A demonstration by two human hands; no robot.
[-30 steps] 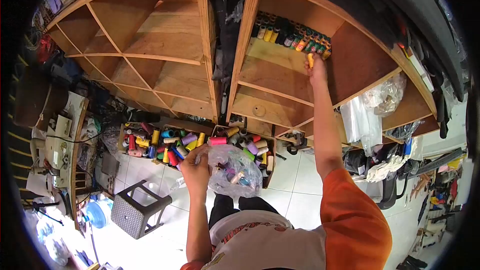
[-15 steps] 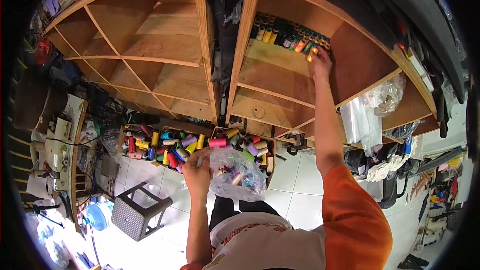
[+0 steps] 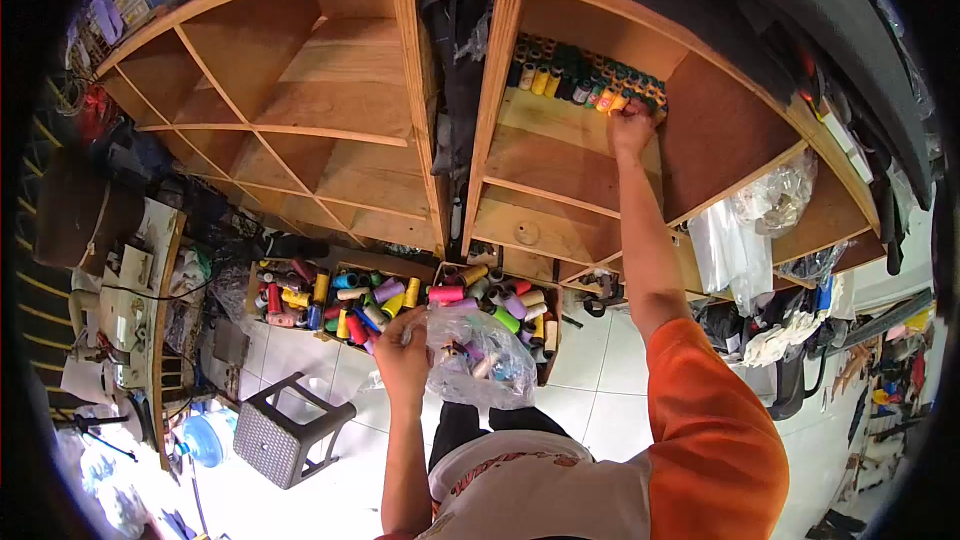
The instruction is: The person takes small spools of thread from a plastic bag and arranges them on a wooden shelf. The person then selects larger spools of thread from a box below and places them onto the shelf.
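Observation:
My right hand reaches into the upper compartment of the right shelf. Its fingers are closed around a yellow thread spool at the front of the packed rows of thread spools. Yellow, black, white and orange spools make up the front row. My left hand grips the edge of a clear plastic bag in front of my waist. Inside the bag are several small spools, blurred by the plastic.
Boxes of large colourful thread cones stand on the floor below the shelves. A grey plastic stool is at the left, beside a blue water bottle. Plastic bags hang from the right shelf's side; a sewing machine stands far left.
My right hand has moved the yellow spool slightly left and up against the front row. My left hand still holds the bag. The whole view has shifted a little.

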